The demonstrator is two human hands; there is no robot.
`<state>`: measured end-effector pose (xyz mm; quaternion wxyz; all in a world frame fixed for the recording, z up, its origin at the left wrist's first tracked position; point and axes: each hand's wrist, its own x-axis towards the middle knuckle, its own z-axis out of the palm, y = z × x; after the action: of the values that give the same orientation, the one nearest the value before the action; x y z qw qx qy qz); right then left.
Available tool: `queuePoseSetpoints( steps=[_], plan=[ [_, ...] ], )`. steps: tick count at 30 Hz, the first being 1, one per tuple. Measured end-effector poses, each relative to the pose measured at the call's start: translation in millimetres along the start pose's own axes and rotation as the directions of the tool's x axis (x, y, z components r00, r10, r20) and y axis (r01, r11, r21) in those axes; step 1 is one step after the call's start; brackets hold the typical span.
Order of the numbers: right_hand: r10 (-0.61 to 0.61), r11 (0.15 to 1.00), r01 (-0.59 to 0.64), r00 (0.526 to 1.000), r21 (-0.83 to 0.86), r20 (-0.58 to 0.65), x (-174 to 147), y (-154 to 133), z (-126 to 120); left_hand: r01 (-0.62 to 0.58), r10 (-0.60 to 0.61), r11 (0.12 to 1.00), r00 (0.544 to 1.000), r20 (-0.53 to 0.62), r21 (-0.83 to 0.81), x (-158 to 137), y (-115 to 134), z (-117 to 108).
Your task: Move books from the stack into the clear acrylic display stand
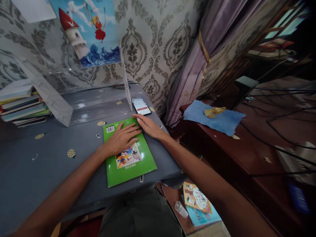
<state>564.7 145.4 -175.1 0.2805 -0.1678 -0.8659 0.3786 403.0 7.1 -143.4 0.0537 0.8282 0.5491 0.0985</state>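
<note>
Head view, left hand (pixel 122 140) spread on green book (pixel 146 160), right hand (pixel 149 126) unclenched at its edge, room leftward

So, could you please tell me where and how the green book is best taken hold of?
Probably grip the green book at its near edge, coming from the front of the table, thumb above, fingers below. It is thin and lies flat, and that edge is uncovered: the left hand lies farther up, the right hand at the far right corner.
</note>
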Motion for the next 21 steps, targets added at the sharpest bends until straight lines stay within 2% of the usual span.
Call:
queuePoseSetpoints(
  steps=[7,14,21],
  plan=[
    [-0.021,0.994,0.022,1.000,-0.107,0.014,-2.2,1.1,1.7,0.024,-0.025,1.000,0.997,-0.069,-0.010,2.5,6.9,1.9],
    [-0.038,0.981,0.042,0.999,-0.190,0.021,-3.6,2.6,5.8,-0.077,0.073,0.994,0.996,-0.041,-0.079,-7.6,9.9,-1.5],
    [-0.039,0.980,0.042,0.999,-0.197,0.020,-3.9,1.4,6.5,-0.048,0.047,0.999,0.998,-0.042,-0.005,-7.8,24.4,1.1]
  ],
)
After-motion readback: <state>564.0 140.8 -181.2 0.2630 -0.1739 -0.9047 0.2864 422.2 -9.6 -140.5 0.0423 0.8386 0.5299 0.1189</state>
